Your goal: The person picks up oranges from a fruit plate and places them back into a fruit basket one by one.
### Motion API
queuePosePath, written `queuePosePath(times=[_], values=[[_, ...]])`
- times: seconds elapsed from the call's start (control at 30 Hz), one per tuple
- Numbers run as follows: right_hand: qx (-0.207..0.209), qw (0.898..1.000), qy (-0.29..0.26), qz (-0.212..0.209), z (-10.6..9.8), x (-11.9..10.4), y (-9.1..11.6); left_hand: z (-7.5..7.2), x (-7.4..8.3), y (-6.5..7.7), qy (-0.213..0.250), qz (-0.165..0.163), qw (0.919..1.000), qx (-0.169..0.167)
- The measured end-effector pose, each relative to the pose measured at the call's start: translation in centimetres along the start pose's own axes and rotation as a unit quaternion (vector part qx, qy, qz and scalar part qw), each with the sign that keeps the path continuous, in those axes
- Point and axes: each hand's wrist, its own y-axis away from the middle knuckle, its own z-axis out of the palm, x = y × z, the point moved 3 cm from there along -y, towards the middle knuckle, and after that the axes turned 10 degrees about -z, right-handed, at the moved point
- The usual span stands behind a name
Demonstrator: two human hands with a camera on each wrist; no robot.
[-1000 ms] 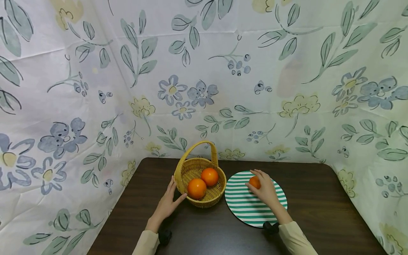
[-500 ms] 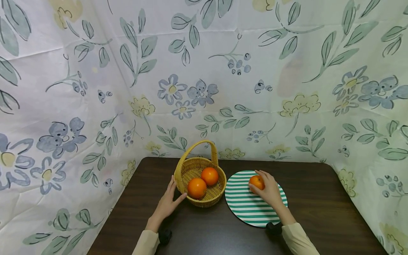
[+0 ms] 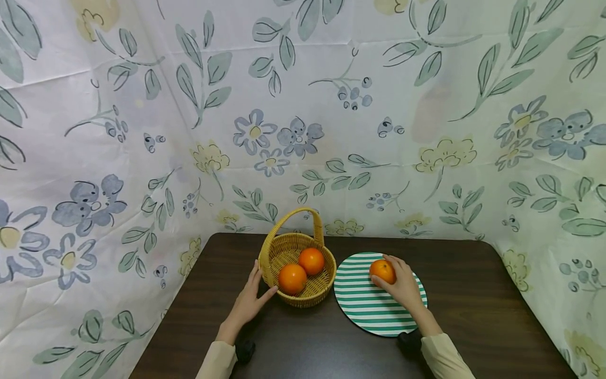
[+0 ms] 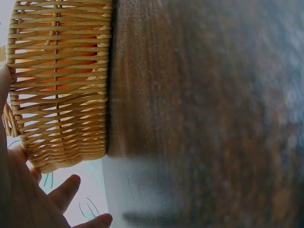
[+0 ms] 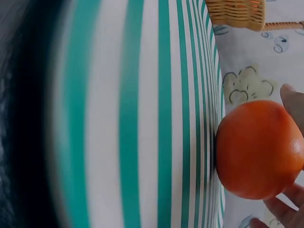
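In the head view a yellow wicker basket with a tall arched handle stands left of centre, holding two oranges. My left hand lies along its left side, fingers extended and thumb apart at the front rim; the left wrist view shows fingers beside the woven wall. My right hand has its fingers and thumb round a third orange on a round green-and-white striped mat. In the right wrist view this orange sits at the mat's surface, with the thumb above and fingertips below it.
A dark wood-grain table carries the basket and mat, which stand close side by side. Floral cloth hangs behind the table and along its sides. Inside the basket, one orange lies in front of the other orange.
My right hand has shifted slightly to the right, and more of the orange shows between its thumb and fingers. The left hand and basket have stayed in place.
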Motion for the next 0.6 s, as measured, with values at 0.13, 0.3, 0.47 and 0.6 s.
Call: queuePosePath(times=[0.13,0.3,0.47,0.6], values=[[-0.010,1.000,-0.006,0.008,0.11,0.17,0.10,-0.03,-0.02,-0.08,0.002,0.000,1.0000,-0.002],[-0.020,1.000,-0.009,0.019,0.25,0.25,0.22,-0.05,-0.08,-0.16,0.002,0.000,1.0000,-0.002],[-0.018,1.000,-0.011,0.023,0.44,0.32,0.41,-0.07,0.00,-0.11,0.000,0.001,1.0000,0.001],[-0.014,0.999,-0.017,0.023,0.55,0.40,0.47,-0.07,-0.04,-0.04,-0.001,0.001,1.0000,0.002]])
